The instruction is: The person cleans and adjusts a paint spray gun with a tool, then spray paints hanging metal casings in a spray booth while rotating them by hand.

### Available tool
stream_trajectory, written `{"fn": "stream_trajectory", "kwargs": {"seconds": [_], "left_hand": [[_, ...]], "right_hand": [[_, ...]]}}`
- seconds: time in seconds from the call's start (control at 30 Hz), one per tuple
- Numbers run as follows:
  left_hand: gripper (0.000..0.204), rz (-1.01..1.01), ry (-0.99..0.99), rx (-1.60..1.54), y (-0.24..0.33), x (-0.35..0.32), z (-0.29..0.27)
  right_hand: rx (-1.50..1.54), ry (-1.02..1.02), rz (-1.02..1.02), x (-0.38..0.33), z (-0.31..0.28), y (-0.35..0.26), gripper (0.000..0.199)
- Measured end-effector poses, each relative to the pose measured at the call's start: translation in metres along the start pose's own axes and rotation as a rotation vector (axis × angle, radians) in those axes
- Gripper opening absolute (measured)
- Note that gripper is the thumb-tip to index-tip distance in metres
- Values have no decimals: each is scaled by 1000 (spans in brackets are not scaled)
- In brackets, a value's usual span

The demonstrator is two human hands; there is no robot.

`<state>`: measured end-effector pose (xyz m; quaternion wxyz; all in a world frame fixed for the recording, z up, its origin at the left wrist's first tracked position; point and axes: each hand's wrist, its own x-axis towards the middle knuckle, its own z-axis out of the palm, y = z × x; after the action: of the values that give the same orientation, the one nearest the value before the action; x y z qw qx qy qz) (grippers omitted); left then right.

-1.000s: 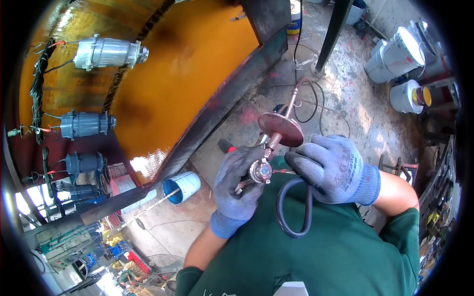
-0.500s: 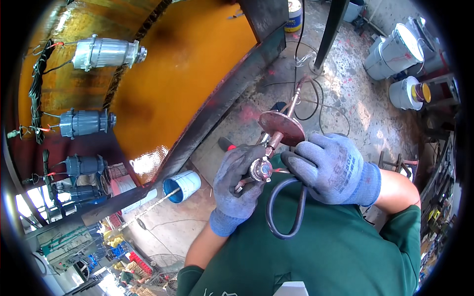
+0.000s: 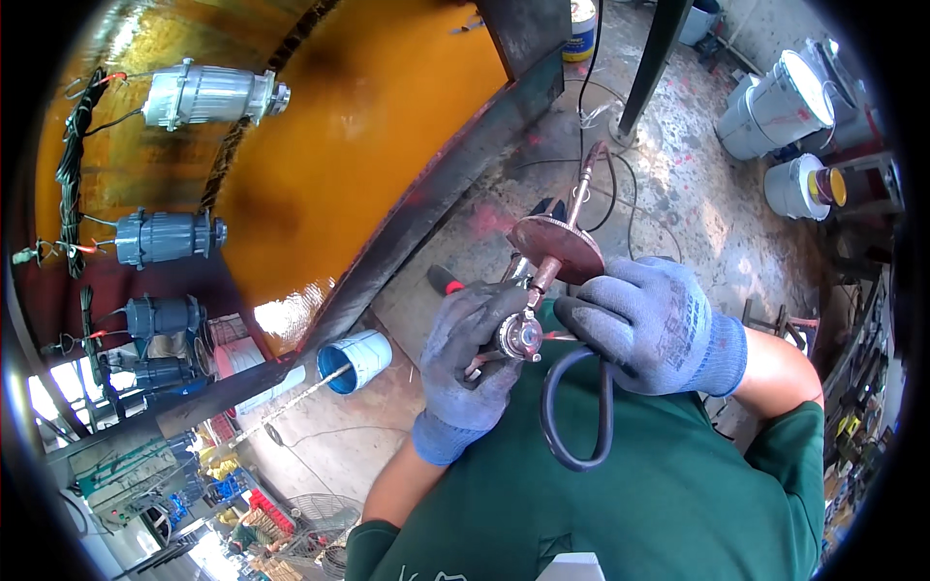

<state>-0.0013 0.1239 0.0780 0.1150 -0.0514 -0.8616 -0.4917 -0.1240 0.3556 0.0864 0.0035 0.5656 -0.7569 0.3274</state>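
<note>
My left hand (image 3: 472, 353), in a grey-blue coated glove, is closed around a metal spray gun (image 3: 520, 336). Its round silver nozzle end sticks out past the fingers. Beyond it are a reddish-brown disc-shaped lid (image 3: 557, 249) and a long thin tube (image 3: 581, 189) reaching away from me. My right hand (image 3: 644, 329), gloved alike, is closed just right of the nozzle. A dark hose loop (image 3: 546, 416) hangs from its fingers. A thin reddish piece (image 3: 559, 336) shows between those fingers and the nozzle; its far end is hidden.
A large orange-coated shell with a dark steel rim (image 3: 426, 189) stands at left, carrying several motors (image 3: 170, 239). A blue-and-white bucket (image 3: 360, 361) with a stick in it stands below. Grey buckets (image 3: 775, 111) stand at far right. Cables (image 3: 620, 194) lie on the stained floor beside a dark post (image 3: 659, 68).
The nozzle end has shifted slightly right and now faces more toward my right hand. The dark hose loop has swung a little right. Both hands keep their grip.
</note>
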Motion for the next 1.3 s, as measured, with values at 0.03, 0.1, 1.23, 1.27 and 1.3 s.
{"fn": "stream_trajectory", "kwargs": {"seconds": [0.03,0.1,1.23,1.27,1.3], "left_hand": [[51,-2,1,1,-1,-1,0],[52,-21,4,18,-4,-5,-1],[49,-32,26,-6,-15,-9,1],[48,-33,39,4,-16,-9,2],[47,-34,50,14,-17,-8,3]], "right_hand": [[11,2,-14,0,1,0,34],[6,12,-16,0,2,-2,34],[19,-114,57,7,1,1,34],[18,-113,58,8,0,2,34],[16,-115,66,8,-1,2,33]]}}
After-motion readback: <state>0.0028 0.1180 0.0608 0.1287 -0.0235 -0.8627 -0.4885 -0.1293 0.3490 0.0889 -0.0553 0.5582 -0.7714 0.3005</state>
